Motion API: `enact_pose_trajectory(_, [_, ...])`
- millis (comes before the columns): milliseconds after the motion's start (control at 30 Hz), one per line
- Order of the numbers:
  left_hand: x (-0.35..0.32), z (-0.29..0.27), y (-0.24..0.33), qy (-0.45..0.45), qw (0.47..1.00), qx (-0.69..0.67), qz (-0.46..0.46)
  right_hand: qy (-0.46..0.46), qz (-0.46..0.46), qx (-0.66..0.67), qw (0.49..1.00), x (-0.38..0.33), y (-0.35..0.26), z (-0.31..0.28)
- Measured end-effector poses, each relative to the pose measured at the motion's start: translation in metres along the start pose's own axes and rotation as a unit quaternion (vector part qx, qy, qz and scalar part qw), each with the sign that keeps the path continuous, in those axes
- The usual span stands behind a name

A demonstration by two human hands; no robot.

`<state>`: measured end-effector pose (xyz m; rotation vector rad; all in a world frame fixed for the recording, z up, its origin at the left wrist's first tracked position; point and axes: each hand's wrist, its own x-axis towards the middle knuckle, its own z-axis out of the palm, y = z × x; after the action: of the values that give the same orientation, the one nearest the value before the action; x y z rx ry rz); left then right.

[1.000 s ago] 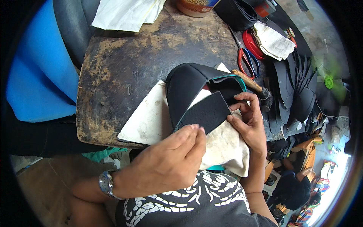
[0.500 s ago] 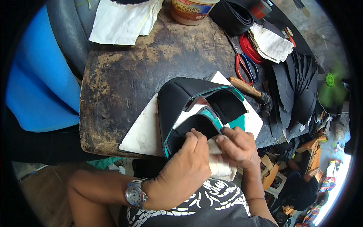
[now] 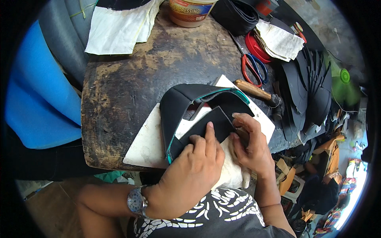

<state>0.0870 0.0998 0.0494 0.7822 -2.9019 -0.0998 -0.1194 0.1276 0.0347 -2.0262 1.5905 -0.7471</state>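
— Leftmost, what fills the frame?

— Blue foam sheets (image 3: 37, 103) lean at the far left, beside a worn, stained wooden workbench (image 3: 131, 79). A white cloth (image 3: 119, 27) lies at the bench's far edge, and a tub with an orange label (image 3: 190, 12) stands just to its right.

— And at the centre?

— A white board (image 3: 149, 142) rests on the bench's near edge. On it sits a black shoe upper (image 3: 178, 107) with teal trim, folded into a loop. The left hand (image 3: 190, 170), a wristwatch (image 3: 137, 201) on its wrist, presses flat on a black panel (image 3: 210, 125) of the upper, forefinger stretched along it and the other fingers curled loosely; it pins rather than grasps.

— The other hand?

— The right hand (image 3: 248, 144) lies just beside the left, fingertips bearing down on the panel's right edge, fingers bent and close together. Whether anything sits inside its palm cannot be told.

— Further right?

— A wooden-handled hammer (image 3: 258, 93) lies beyond the right hand, near the board's corner. Red-handled scissors (image 3: 252, 67) rest behind it. A fan of black cut pieces (image 3: 313, 91) is stacked off the bench's right side.
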Motion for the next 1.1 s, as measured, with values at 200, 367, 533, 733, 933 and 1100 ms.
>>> enact_pose_trajectory(200, [0.01, 0.006, -0.004, -0.014, 0.999, 0.043, -0.014, 0.062, 0.101, 0.064, 0.991, -0.004, 0.0, -0.003])
enact_pose_trajectory(367, [0.012, 0.007, -0.006, -0.012, 0.999, 0.049, 0.013, 0.094, 0.185, 0.284, 0.936, -0.014, 0.005, -0.019])
enact_pose_trajectory(533, [0.016, 0.0, -0.014, -0.043, 0.997, -0.006, 0.058, 0.063, 0.239, 0.373, 0.894, -0.021, -0.002, -0.024])
enact_pose_trajectory(733, [0.025, -0.01, -0.02, -0.079, 0.991, -0.061, 0.085, 0.059, 0.233, 0.405, 0.882, -0.026, -0.002, -0.02])
enact_pose_trajectory(933, [0.027, -0.016, -0.03, -0.144, 0.979, -0.1, 0.105, 0.139, 0.16, 0.233, 0.949, -0.03, 0.004, -0.015])
enact_pose_trajectory(1100, [0.024, -0.015, -0.032, -0.121, 0.981, -0.104, 0.114, 0.161, 0.148, 0.359, 0.907, -0.034, 0.005, -0.023])
